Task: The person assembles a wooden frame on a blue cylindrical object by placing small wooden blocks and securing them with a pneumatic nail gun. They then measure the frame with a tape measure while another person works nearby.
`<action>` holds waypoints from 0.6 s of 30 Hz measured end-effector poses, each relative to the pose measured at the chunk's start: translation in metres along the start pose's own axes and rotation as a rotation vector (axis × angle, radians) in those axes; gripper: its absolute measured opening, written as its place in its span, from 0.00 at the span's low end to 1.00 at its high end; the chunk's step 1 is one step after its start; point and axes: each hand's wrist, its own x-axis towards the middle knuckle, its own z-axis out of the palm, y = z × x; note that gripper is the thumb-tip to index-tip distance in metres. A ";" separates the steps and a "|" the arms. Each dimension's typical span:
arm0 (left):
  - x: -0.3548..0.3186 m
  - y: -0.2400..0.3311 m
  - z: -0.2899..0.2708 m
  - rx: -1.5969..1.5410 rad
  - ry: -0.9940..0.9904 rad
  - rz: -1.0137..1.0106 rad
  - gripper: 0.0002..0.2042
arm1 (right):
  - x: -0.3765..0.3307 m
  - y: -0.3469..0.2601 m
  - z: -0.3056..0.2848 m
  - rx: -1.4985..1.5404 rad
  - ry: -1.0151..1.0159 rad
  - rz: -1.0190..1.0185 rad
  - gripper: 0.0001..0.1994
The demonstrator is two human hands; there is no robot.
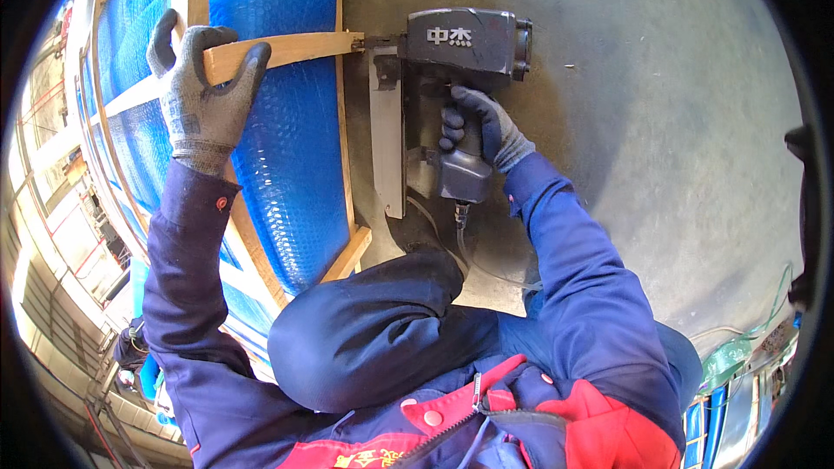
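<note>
With the left hand [204, 104], we grasp the wooden slat [304, 48], which extends rightward from that hand. Blue bubble wrap [282, 148] lies beneath the slat, right of the same hand. Farther right, we hold the dark nail gun [465, 43], its nose [377, 43] at the slat's end. Our right hand [486, 126] grips its handle [466, 175]; the hose [462, 239] extends below this hand.

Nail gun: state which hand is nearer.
Right. The right hand grips the nail gun; the left hand is apart, left of it, holding a wooden slat.
</note>
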 end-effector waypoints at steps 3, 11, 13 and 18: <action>-0.002 -0.002 0.001 -0.004 0.008 -0.020 0.17 | 0.000 0.001 -0.001 -0.017 -0.008 0.004 0.11; -0.008 -0.012 0.010 -0.021 0.130 -0.016 0.24 | -0.013 0.003 0.019 -0.096 0.138 -0.085 0.14; -0.005 -0.009 0.010 -0.068 0.130 -0.091 0.34 | -0.027 0.002 0.030 -0.085 0.030 -0.124 0.20; -0.024 -0.003 -0.016 -0.175 0.028 -0.242 0.60 | -0.069 0.008 0.063 -0.131 -0.254 -0.193 0.32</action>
